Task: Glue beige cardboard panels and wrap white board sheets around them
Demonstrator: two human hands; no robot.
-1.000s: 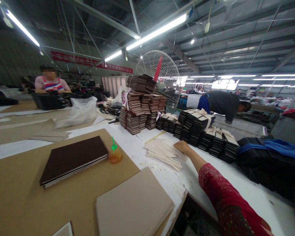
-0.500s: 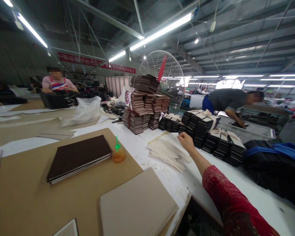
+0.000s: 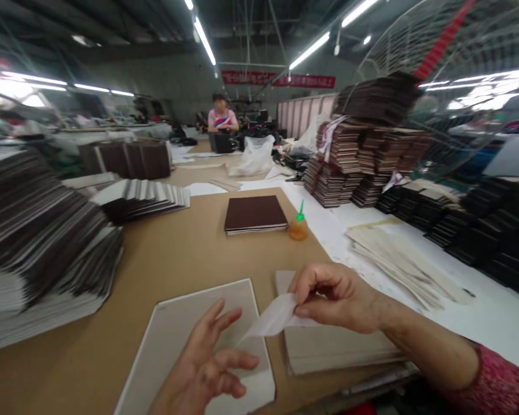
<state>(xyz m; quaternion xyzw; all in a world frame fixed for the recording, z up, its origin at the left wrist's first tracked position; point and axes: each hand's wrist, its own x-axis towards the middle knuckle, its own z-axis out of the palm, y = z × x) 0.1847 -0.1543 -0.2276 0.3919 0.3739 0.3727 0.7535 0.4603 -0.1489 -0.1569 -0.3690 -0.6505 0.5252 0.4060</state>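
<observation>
Here, in the head view, the right hand (image 3: 324,294) is pinching a thin, translucent white strip (image 3: 271,318), its grip closed. The strip is hanging between both hands, over a pale, rectangular, white-edged board (image 3: 177,323). The left hand (image 3: 210,366) is hovering with fingers apart, seemingly holding nothing. Pinching lightly is probably helping avoid creases.

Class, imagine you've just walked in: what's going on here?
The right hand pinches a thin white sheet. The left hand, spread open, is over a pale panel on the brown surface. Beyond them, a small brown stack lies beside an orange bottle.
</observation>
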